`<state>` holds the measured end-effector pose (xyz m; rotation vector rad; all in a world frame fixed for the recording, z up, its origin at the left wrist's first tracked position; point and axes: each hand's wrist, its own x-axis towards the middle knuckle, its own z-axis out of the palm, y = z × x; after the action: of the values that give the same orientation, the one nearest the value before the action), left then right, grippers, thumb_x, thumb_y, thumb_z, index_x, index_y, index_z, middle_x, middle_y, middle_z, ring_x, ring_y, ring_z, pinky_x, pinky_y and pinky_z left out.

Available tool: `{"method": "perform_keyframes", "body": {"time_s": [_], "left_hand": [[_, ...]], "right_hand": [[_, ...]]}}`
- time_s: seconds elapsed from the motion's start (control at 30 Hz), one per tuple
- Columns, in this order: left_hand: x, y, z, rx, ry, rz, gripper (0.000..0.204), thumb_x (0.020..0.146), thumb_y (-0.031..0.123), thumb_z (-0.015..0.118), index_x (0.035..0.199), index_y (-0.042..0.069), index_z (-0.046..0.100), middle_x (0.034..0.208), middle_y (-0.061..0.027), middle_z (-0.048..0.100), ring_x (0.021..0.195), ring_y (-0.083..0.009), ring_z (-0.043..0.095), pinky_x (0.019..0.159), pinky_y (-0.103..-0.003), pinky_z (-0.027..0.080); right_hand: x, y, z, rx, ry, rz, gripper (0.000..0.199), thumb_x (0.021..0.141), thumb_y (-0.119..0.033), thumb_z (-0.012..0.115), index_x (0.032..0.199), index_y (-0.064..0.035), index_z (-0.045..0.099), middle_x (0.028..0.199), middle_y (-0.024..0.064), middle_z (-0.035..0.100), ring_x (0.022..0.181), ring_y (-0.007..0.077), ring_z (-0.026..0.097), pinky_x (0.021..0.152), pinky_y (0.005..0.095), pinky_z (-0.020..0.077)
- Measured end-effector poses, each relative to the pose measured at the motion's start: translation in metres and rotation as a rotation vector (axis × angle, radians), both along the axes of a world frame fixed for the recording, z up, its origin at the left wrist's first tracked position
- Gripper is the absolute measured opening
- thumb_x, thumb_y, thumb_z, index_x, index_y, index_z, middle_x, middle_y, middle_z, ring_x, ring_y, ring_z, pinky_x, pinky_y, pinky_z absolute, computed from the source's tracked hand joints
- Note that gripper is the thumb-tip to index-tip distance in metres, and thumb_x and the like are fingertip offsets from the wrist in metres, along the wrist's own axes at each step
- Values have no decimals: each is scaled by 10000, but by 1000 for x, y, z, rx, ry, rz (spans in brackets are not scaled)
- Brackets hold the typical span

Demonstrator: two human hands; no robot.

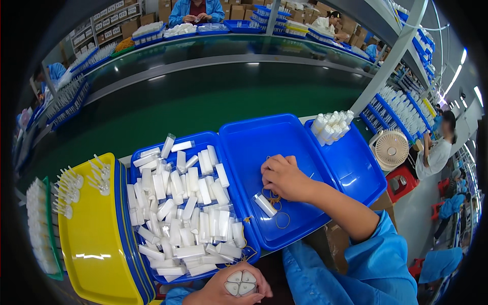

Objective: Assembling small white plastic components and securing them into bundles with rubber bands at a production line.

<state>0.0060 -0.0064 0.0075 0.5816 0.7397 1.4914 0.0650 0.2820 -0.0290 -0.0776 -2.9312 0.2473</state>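
My left hand (216, 288), at the bottom edge, is wrapped around a bundle of white wedge-ended pieces (240, 283), their ends facing up. Over the middle blue tray (264, 132), my right hand (285, 178) has its fingers curled and pinched at the tan rubber bands (275, 199); the fingertips are partly hidden. Beside those bands lies one white piece in a clear sleeve (264, 205). To the left, another blue tray (136, 175) is heaped with many white sleeved pieces (190, 203).
A stack of yellow and blue trays (96, 229) stands at far left, with upright white parts (68, 188) on top. White bundles (331, 127) stand in the right blue tray (363, 170). Beyond are a green conveyor (213, 94), a fan (390, 148), a red stool (402, 183) and people working.
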Motion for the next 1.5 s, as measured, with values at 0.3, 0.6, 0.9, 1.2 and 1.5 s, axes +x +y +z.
{"method": "perform_keyframes", "body": {"time_s": [0.3, 0.6, 0.9, 1.2, 1.5], "left_hand": [[-4, 6, -2, -199, 457, 193, 259, 653, -33, 706, 818, 12, 511, 723, -75, 563, 654, -157, 565, 569, -262, 462], [-10, 11, -4, -69, 5, 91, 156, 685, 13, 674, 766, 46, 544, 1058, -152, 488, 768, -167, 577, 677, -259, 445], [-6, 0, -7, 7, 929, 342, 928, 674, -65, 652, 1342, 10, 12, 834, -86, 449, 715, -144, 499, 668, -259, 420], [-22, 3, -1, -127, 473, 510, 1108, 647, -95, 588, 1389, 172, -190, 787, -69, 480, 558, -135, 520, 517, -253, 459], [8, 9, -16, 202, 1022, 673, 815, 701, -55, 601, 1331, 51, 96, 869, -134, 517, 768, -233, 568, 663, -307, 448]], "right_hand": [[16, -23, 51, -145, 316, -90, 164, 692, -73, 666, 785, -115, 538, 800, 17, 538, 860, 215, 509, 754, 365, 300], [29, -98, 59, -348, 342, 157, 191, 656, -76, 672, 812, -134, 577, 783, -14, 542, 832, 204, 529, 716, 352, 351], [38, -102, 60, -2206, 181, 214, 262, 931, -269, 444, 805, -41, 468, 686, 49, 446, 648, 196, 471, 694, 350, 388], [52, -149, 64, -1522, -171, 851, 197, 859, -153, 484, 880, 0, 605, 720, 75, 561, 677, 260, 539, 670, 413, 379], [59, -113, 49, -1946, -173, 272, 611, 821, 10, 573, 1366, -115, 326, 1308, 226, 415, 912, 291, 628, 654, 298, 528]]}}
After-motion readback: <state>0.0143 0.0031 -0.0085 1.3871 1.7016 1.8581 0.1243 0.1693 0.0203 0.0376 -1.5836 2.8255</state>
